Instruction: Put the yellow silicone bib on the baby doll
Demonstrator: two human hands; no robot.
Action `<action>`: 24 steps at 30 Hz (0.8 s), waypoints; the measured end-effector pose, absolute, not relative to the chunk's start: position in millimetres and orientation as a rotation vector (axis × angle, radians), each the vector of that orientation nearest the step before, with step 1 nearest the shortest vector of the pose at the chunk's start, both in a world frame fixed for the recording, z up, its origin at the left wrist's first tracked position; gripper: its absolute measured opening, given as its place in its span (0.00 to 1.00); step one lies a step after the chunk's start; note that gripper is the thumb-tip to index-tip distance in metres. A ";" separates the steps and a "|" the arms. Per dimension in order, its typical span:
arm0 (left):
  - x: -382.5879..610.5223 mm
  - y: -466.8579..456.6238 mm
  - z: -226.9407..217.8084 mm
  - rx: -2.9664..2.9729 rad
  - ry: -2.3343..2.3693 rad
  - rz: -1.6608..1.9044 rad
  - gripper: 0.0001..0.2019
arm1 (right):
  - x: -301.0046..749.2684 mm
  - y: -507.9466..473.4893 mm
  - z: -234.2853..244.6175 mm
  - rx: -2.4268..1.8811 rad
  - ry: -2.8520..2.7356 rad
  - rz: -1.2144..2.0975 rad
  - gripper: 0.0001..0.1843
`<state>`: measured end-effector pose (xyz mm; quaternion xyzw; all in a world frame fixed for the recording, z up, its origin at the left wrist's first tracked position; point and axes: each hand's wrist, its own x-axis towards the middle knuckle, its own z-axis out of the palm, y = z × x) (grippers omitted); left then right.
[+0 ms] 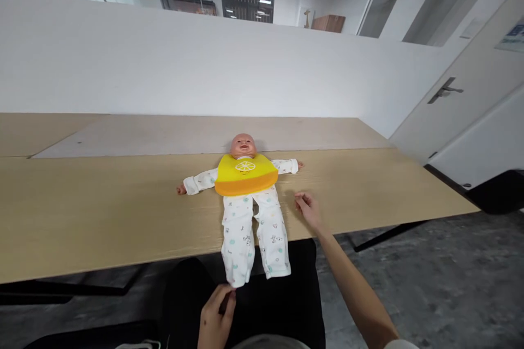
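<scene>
As you look down through the head view, the lettering to record is one printed sheet point(512, 38) on the door point(483, 79), its text too small to read. Count: one doll point(239, 206), one bib point(245, 180), two sleeves point(203, 181), two trouser legs point(236, 234), one table point(123, 207), one door handle point(448, 89), your two hands. Doll: bald, face up on the table before you, head farthest from you, arms spread to both sides, legs reaching past the near edge above your lap point(301, 278). Clothing: white, with small green and dark printed figures. Bib: over the chest, yellow with an orange lower band, bearing one white citrus-slice emblem point(245, 166). Your left hand point(216, 315): fingertips at the cuff point(236, 284) of the trouser leg nearer your left; whether they pinch the cloth, you cannot tell. Your right hand point(308, 211): released, fingers loosely bent, just beside the doll over the tabletop; contact with the wood cannot be told.
</scene>
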<state>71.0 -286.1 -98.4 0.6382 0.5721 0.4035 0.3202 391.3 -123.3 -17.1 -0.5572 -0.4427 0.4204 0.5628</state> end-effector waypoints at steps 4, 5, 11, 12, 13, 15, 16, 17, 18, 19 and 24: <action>54.8 -305.5 -172.8 1.646 1.761 0.753 0.12 | 390.5 -126.5 -19.7 -1.332 -1.155 0.935 0.18; 49.8 -308.7 -185.4 1.684 1.878 0.642 0.12 | 390.6 -126.3 -19.7 -1.345 -1.171 0.921 0.17; 40.8 -315.0 -200.9 1.703 2.464 -0.026 0.22 | 390.0 -139.1 -16.8 -1.452 -1.184 0.790 0.18; 42.4 -314.3 -200.0 1.652 2.500 -0.079 0.25 | 390.8 -148.9 -18.9 -1.474 -1.160 0.695 0.17; 44.0 -313.7 -199.4 1.597 2.524 -0.117 0.28 | 392.5 -162.2 -23.0 -1.498 -1.127 0.583 0.15; 46.1 -313.3 -199.4 1.511 2.541 -0.140 0.32 | 398.0 -197.5 -38.1 -1.574 -1.012 0.326 0.11; 46.4 -313.4 -199.9 1.483 2.547 -0.126 0.32 | 400.8 -218.0 -49.8 -1.641 -0.912 0.177 0.11; 46.3 -313.6 -200.5 1.458 2.556 -0.096 0.33 | 402.9 -238.8 -64.2 -1.724 -0.830 0.077 0.11; 45.7 -313.7 -201.4 1.432 2.570 -0.054 0.33 | 403.4 -258.8 -80.9 -1.830 -0.780 0.023 0.12; 44.7 -313.6 -202.3 1.402 2.586 -0.006 0.33 | 401.7 -276.7 -99.3 -1.957 -0.792 0.061 0.12; 37.7 -311.5 -208.1 1.274 2.565 0.145 0.41 | 362.0 -311.4 -176.4 -2.472 -1.056 0.564 0.34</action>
